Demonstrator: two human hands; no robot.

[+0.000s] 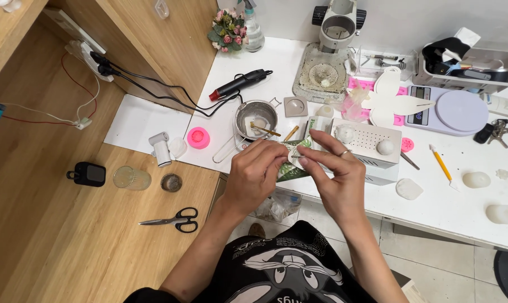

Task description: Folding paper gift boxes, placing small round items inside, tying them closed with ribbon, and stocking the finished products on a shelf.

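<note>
Steel pot (pixel 256 119) holds a stick; both hands pinch a green packet (pixel 292 163).

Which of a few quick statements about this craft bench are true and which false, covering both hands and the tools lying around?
1. Both hands pinch a small white piece over a green packet. True: left hand, right hand.
2. The scissors lie open on the white table. False: they lie shut on the wooden desk.
3. A small metal pot holds a stick. True.
4. The pink mould sits on the scale. False: it sits beside the pot, left of it.
</note>
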